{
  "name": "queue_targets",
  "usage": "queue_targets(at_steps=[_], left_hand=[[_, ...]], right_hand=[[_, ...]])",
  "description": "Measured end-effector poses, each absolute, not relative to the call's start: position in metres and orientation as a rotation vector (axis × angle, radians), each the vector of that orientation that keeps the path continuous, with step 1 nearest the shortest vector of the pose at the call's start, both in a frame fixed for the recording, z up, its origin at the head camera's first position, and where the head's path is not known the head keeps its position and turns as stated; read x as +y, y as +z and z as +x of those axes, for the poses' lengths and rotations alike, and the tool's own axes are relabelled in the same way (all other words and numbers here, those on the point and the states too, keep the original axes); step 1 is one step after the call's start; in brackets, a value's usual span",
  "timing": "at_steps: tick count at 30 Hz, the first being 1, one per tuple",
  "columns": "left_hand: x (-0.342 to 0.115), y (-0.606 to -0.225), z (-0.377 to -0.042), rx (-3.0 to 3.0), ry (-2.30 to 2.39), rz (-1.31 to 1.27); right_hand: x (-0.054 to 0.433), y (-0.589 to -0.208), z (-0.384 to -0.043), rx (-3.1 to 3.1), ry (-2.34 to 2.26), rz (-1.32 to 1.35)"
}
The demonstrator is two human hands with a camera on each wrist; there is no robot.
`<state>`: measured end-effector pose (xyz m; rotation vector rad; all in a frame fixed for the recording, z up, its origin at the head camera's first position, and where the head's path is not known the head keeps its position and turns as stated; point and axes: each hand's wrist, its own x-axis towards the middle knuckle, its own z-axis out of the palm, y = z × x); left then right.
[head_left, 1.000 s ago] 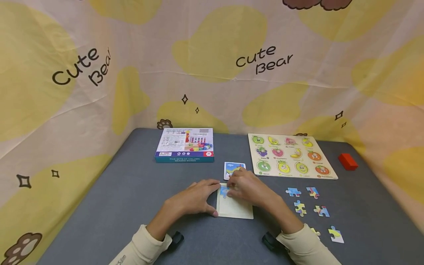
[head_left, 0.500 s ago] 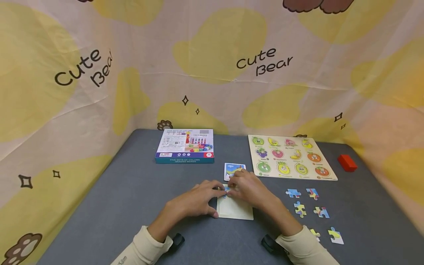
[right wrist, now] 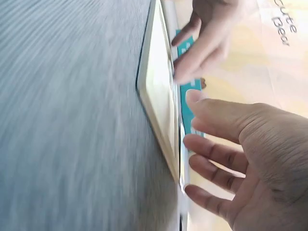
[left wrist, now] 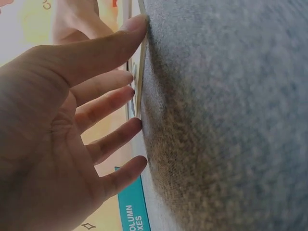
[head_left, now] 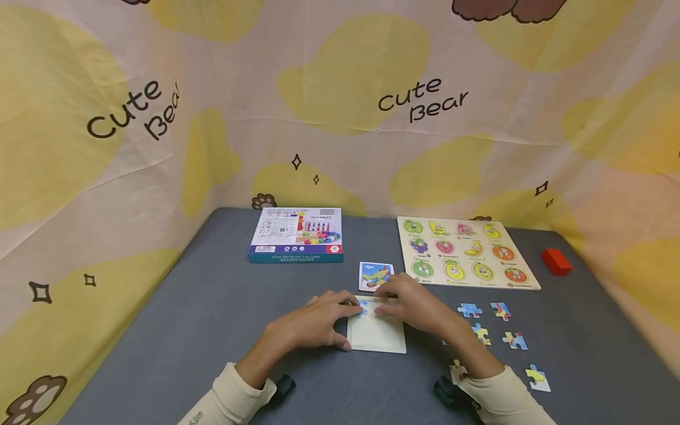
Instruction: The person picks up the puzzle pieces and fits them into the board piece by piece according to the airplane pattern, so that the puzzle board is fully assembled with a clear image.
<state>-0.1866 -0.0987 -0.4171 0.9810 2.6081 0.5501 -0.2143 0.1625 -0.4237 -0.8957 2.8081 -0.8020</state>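
A pale, shallow puzzle tray (head_left: 378, 339) lies in front of me in the head view. Inside its top left corner is a blue jigsaw piece (head_left: 364, 306), partly covered by my left index fingertip. My left hand (head_left: 319, 321) rests at the tray's left side, thumb at the lower edge; in the left wrist view its fingers are spread and fairly straight. Over the tray's upper right part is my right hand (head_left: 417, 304), holding nothing; the right wrist view shows its fingers loosely bent. A small picture card (head_left: 375, 274) lies just behind the tray.
Several loose jigsaw pieces (head_left: 515, 340) lie to the right, some partly behind my right forearm. Farther back are a boxed bead set (head_left: 296, 236), a fruit board (head_left: 462, 251) and a red block (head_left: 556, 261). A printed cloth (head_left: 340, 106) hangs behind the table.
My left index finger has moved onto the blue piece. My right hand has let go of that piece and shifted right, uncovering more of the picture card.
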Motion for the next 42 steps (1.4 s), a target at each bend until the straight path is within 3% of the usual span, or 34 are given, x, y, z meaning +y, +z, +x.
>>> queue_targets(at_steps=[25, 42], left_hand=[[-0.098, -0.418, -0.186, 2.601, 0.582, 0.971], [-0.098, -0.416, -0.186, 2.588, 0.597, 0.965]], right_hand=[[0.296, -0.417, -0.186, 2.967, -0.685, -0.609], [0.332, -0.426, -0.191, 3.017, -0.659, -0.611]])
